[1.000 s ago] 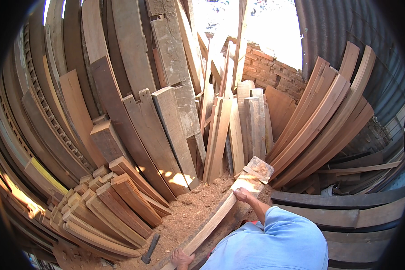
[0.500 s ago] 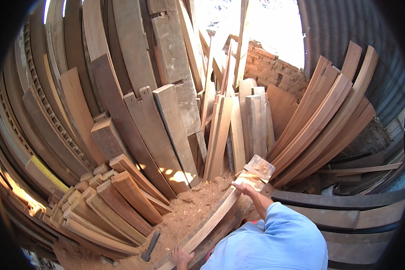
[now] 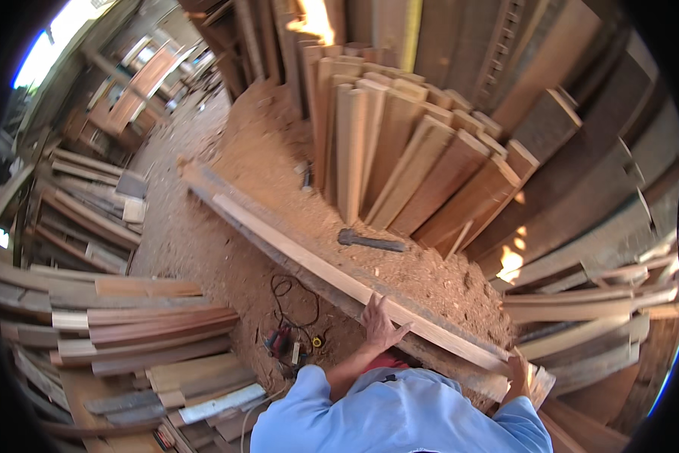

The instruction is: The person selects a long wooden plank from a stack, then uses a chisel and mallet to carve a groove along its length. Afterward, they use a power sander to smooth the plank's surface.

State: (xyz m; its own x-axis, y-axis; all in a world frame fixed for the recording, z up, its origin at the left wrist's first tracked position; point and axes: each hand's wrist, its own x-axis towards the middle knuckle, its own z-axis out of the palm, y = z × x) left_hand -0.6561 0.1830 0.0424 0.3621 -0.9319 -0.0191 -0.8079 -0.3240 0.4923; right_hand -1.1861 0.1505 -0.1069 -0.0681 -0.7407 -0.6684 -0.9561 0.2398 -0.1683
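Observation:
A long, light-coloured wooden plank (image 3: 309,258) lies along a rough, heavy beam (image 3: 226,187) that runs from far left to near right in front of me. My left hand (image 3: 382,325) rests against the plank's near edge, fingers spread and the thumb out to the right. At the plank's right end, my right hand (image 3: 518,373) is closed around it; the fingertips are partly hidden. Beyond the beam, a hammer-like tool (image 3: 371,241) with a dark handle lies on the sawdust.
Upright boards (image 3: 422,162) crowd the far side. Stacked planks (image 3: 158,325) lie on the left and more planks (image 3: 581,309) on the right. A red power tool (image 3: 279,341) and its dark cable (image 3: 317,306) sit on the ground left of my left hand. Sawdust (image 3: 256,143) covers the floor.
The view has swung left, bringing the plank's far end and the workshop floor into sight. My left hand has gone from gripping the plank to spread fingers; my right stays at its end.

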